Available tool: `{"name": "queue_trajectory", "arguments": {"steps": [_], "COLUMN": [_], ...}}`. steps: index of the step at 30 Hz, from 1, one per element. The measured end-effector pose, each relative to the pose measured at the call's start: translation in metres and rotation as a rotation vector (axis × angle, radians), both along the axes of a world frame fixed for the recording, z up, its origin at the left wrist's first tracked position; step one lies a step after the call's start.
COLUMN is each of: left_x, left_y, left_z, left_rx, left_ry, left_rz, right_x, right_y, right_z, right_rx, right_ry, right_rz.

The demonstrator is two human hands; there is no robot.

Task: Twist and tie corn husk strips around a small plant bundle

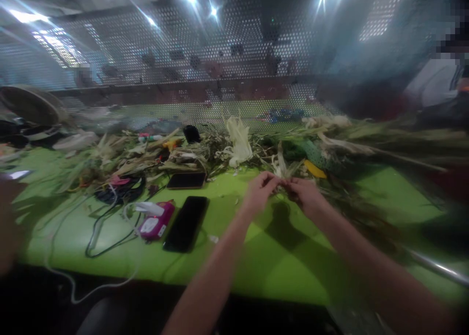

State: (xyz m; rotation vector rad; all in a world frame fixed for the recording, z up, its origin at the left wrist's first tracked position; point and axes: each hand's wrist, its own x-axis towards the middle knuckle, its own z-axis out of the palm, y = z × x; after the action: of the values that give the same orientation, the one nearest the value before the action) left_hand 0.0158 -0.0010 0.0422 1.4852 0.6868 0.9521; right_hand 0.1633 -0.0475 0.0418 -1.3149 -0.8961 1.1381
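Note:
Both of my hands meet just above the green tabletop [227, 218], fingers pinched close together. My left hand [261, 191] is closed on the lower end of a small pale bundle that looks like dried corn husk [280, 166]. From the other side, my right hand [306, 192] grips the same end, its fingertips nearly touching the left ones. Strips of the husk fan upward from between the fingers. Behind my hands stands a larger pale husk piece [239, 142] with its tips pointing up. My fingers hide the base of the held bundle.
Dried husks and stalks [135, 161] lie along the back before a perforated metal screen [176, 66]. Two dark phones [186, 225], a magenta plug box [157, 221] and loose cables [91, 235] lie left of my arms. A yellow piece [315, 169] is near my right hand.

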Motion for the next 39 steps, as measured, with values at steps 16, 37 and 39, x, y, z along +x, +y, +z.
{"name": "queue_trajectory", "arguments": {"steps": [16,37,39], "left_x": [0.003,0.002,0.002], "left_y": [0.011,0.016,0.017], "left_z": [-0.021,-0.026,-0.027], "left_rx": [0.179,0.021,-0.003], "left_ry": [0.322,0.106,0.074], "left_rz": [0.071,-0.026,-0.007], "right_x": [0.024,0.027,0.026], "right_y": [-0.006,-0.002,-0.003], "right_z": [0.014,0.016,0.016], "right_rx": [0.124,0.351,0.344], "right_ry": [-0.801,-0.955,-0.96], "right_rz": [0.1,0.073,0.069]}}
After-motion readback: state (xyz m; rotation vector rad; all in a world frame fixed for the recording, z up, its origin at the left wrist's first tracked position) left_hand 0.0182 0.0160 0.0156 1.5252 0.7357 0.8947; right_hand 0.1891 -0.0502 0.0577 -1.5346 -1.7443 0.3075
